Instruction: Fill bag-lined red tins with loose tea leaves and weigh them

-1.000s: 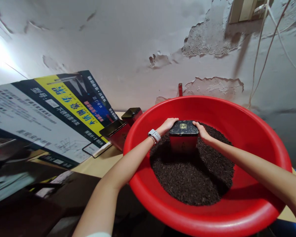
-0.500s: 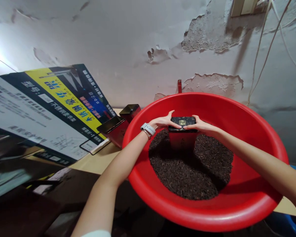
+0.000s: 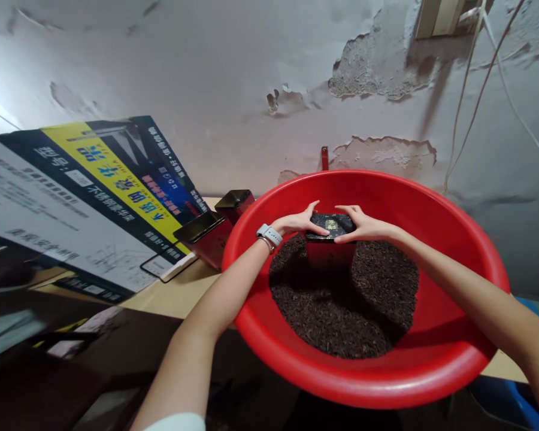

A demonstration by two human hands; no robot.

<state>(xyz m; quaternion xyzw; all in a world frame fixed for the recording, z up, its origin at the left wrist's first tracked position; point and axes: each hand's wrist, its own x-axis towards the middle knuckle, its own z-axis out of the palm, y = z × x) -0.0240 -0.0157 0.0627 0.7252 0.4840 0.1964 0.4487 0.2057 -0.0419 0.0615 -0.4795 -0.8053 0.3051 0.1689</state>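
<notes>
A dark red tea tin (image 3: 330, 256) with a black lid (image 3: 332, 225) and a gold label stands upright in dark loose tea leaves (image 3: 341, 317). The leaves lie in the bottom of a large red plastic basin (image 3: 386, 392). My left hand (image 3: 302, 222), with a pale watch at the wrist, grips the left side of the lid, its thumb on the top. From the right, my right hand (image 3: 366, 227) holds the lid too, thumb along the near edge and fingers over the far edge.
Two more dark red tins with black tops, a nearer tin (image 3: 206, 236) and a farther tin (image 3: 235, 203), stand left of the basin on the table (image 3: 161, 296). A large printed carton (image 3: 85, 203) leans beside them. Behind is a peeling wall (image 3: 233, 90) with hanging cables (image 3: 469, 96).
My right hand has shifted slightly left and further over the lid. My left hand keeps its place on the lid. The view has turned a little.
</notes>
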